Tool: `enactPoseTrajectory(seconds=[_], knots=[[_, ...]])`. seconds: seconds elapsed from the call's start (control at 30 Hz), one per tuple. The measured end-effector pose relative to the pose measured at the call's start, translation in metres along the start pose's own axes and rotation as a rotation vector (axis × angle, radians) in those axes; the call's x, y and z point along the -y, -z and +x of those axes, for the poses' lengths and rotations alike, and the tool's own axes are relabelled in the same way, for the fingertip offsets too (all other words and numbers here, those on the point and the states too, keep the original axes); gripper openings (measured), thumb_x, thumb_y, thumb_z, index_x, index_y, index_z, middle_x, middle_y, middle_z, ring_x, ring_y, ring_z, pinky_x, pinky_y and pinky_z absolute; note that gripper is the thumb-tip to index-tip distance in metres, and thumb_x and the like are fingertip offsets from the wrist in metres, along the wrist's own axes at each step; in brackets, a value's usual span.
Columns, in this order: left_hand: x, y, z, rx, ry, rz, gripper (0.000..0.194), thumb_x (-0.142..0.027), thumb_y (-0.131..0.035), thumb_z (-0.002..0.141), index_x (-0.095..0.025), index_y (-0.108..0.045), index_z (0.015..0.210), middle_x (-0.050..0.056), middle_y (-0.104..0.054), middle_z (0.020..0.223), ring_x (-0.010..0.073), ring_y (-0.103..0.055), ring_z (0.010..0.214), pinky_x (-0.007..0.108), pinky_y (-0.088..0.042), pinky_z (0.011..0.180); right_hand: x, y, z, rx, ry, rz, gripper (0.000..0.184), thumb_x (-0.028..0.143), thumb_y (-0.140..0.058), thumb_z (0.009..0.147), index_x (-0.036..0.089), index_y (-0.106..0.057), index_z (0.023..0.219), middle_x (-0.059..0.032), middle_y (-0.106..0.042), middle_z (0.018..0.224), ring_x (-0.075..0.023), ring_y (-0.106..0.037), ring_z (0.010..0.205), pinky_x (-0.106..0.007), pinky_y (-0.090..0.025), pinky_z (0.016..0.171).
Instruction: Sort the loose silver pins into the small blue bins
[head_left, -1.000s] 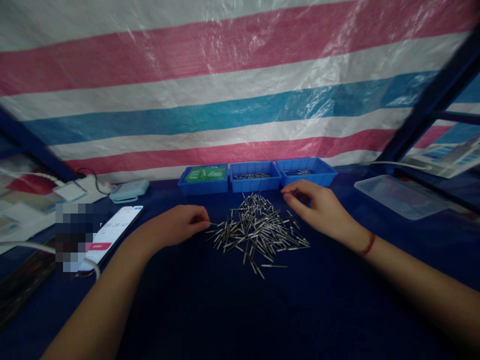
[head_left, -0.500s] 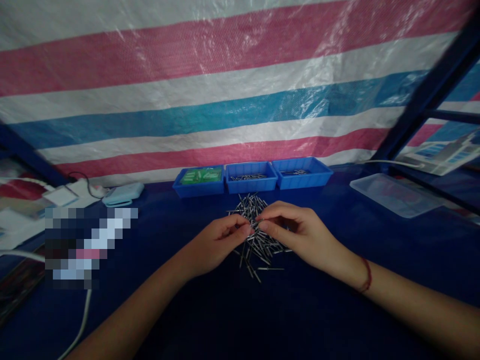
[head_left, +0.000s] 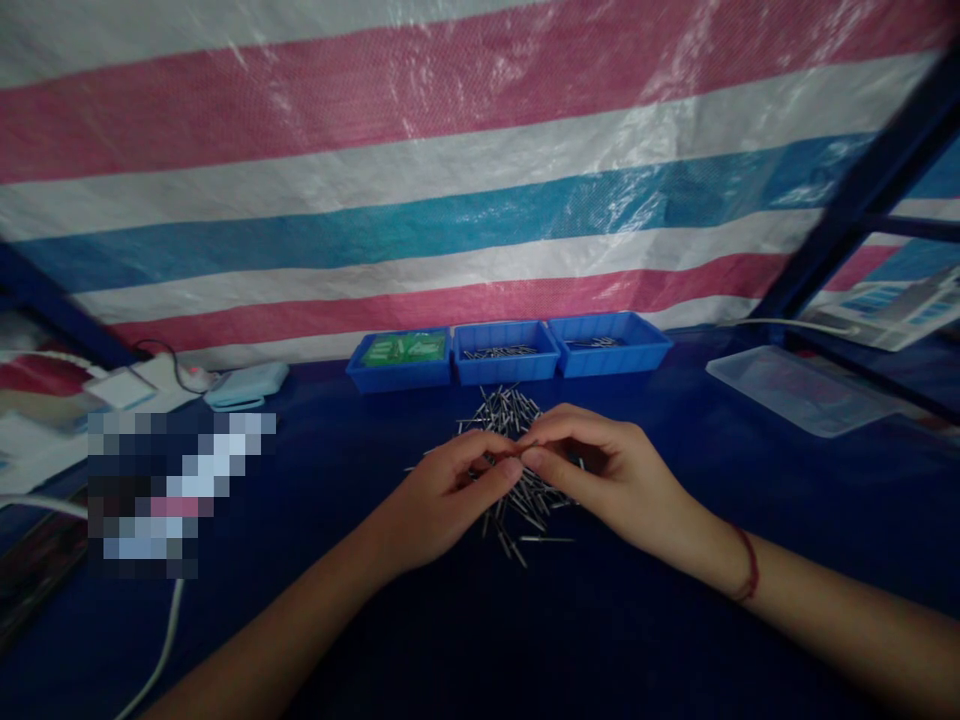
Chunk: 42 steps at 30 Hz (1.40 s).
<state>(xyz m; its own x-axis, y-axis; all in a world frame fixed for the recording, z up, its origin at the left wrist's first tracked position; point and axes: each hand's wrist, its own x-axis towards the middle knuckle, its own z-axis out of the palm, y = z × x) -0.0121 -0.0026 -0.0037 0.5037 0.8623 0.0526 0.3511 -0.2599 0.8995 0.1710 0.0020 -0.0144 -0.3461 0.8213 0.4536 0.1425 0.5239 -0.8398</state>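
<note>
A heap of small metal pins (head_left: 517,420) lies on the dark blue table (head_left: 525,620), in front of me. My left hand (head_left: 442,495) and my right hand (head_left: 600,475) meet fingertip to fingertip just above the near part of the heap. Both pinch together around a small pin held between them, and most of that pin is hidden by the fingers. A red cord circles my right wrist. The hands cover part of the heap.
Three blue trays stand in a row at the back: the left tray (head_left: 400,357) holds green parts, the middle tray (head_left: 507,351) and the right tray (head_left: 609,343) hold metal pins. A clear plastic lid (head_left: 802,388) lies at the right. A pale blue case (head_left: 246,385) and a white cable (head_left: 154,665) are at the left.
A second ago my hands were apart at either side of the heap. They came together over it, pinching a pin, and have shifted only slightly in the last half second.
</note>
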Motion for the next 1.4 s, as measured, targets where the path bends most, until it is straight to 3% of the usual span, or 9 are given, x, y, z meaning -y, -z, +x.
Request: enactPoseTrajectory(seconds=[0.2, 0.33, 0.63, 0.8, 0.97, 1.07, 1.27, 1.4], knots=[[0.005, -0.002, -0.001, -0.014, 0.017, -0.039, 0.022, -0.036, -0.049, 0.088, -0.017, -0.059, 0.093, -0.001, -0.053, 0.075, 0.0109, -0.047, 0.065, 0.023, -0.036, 0.057, 0.002, -0.001, -0.002, -0.011, -0.010, -0.010, 0.007, 0.022, -0.060, 0.081, 0.017, -0.064, 0.084, -0.0032, -0.060, 0.079, -0.0124, -0.055, 0.069, -0.028, -0.044, 0.058], [0.011, -0.005, 0.000, -0.121, 0.006, -0.033, 0.020, -0.036, -0.054, 0.085, -0.018, -0.058, 0.094, -0.001, -0.053, 0.077, 0.0116, -0.049, 0.066, 0.024, -0.038, 0.059, 0.001, 0.000, -0.001, -0.011, 0.000, -0.040, 0.009, 0.020, -0.057, 0.081, 0.016, -0.064, 0.085, -0.0033, -0.060, 0.078, -0.0125, -0.055, 0.068, -0.027, -0.043, 0.057], [0.005, -0.005, -0.005, -0.341, -0.220, 0.220, 0.005, -0.022, -0.057, 0.083, -0.019, -0.059, 0.086, -0.001, -0.055, 0.081, 0.0090, -0.049, 0.064, 0.022, -0.039, 0.056, -0.010, -0.004, 0.000, 0.029, -0.069, -0.049, 0.009, 0.024, -0.058, 0.082, 0.017, -0.062, 0.084, -0.0021, -0.058, 0.076, -0.0125, -0.054, 0.066, -0.027, -0.042, 0.056], [0.003, -0.005, -0.007, -0.365, -0.275, 0.276, 0.005, -0.022, -0.060, 0.082, -0.019, -0.058, 0.084, -0.001, -0.054, 0.081, 0.0080, -0.048, 0.061, 0.021, -0.039, 0.055, -0.008, -0.004, -0.001, 0.071, -0.010, -0.050, 0.008, 0.024, -0.058, 0.083, 0.018, -0.063, 0.084, -0.0020, -0.060, 0.078, -0.0123, -0.054, 0.069, -0.028, -0.043, 0.060], [0.004, -0.004, -0.007, -0.362, -0.227, 0.286, 0.009, -0.026, -0.058, 0.083, -0.018, -0.056, 0.083, -0.001, -0.054, 0.078, 0.0083, -0.047, 0.061, 0.022, -0.040, 0.055, -0.006, -0.001, 0.001, 0.097, 0.002, -0.067, 0.011, 0.025, -0.055, 0.086, 0.018, -0.063, 0.083, -0.0009, -0.060, 0.078, -0.0116, -0.056, 0.073, -0.026, -0.044, 0.065], [0.004, -0.005, -0.006, -0.361, -0.149, 0.243, 0.018, -0.029, -0.056, 0.084, -0.019, -0.055, 0.099, -0.001, -0.055, 0.082, 0.0089, -0.050, 0.061, 0.023, -0.041, 0.055, -0.009, 0.011, 0.010, 0.000, -0.017, -0.152, 0.019, 0.032, -0.052, 0.086, 0.018, -0.062, 0.077, -0.0003, -0.059, 0.073, -0.0120, -0.055, 0.068, -0.026, -0.044, 0.062], [0.005, -0.005, -0.005, -0.326, -0.134, 0.211, 0.026, -0.028, -0.050, 0.087, -0.020, -0.050, 0.111, -0.001, -0.057, 0.085, 0.0089, -0.052, 0.062, 0.023, -0.043, 0.057, -0.043, 0.072, 0.042, -0.463, -0.064, -0.693, 0.026, 0.038, -0.050, 0.083, 0.017, -0.064, 0.076, -0.0060, -0.065, 0.074, -0.0179, -0.058, 0.066, -0.032, -0.044, 0.064], [0.006, 0.001, -0.004, -0.335, -0.149, 0.277, 0.024, -0.026, -0.050, 0.086, -0.020, -0.052, 0.109, -0.001, -0.058, 0.083, 0.0086, -0.052, 0.060, 0.022, -0.043, 0.056, -0.064, 0.102, 0.049, -0.435, -0.106, -0.966, 0.030, 0.039, -0.048, 0.083, 0.015, -0.066, 0.082, -0.0108, -0.068, 0.078, -0.0206, -0.058, 0.064, -0.035, -0.043, 0.063]])
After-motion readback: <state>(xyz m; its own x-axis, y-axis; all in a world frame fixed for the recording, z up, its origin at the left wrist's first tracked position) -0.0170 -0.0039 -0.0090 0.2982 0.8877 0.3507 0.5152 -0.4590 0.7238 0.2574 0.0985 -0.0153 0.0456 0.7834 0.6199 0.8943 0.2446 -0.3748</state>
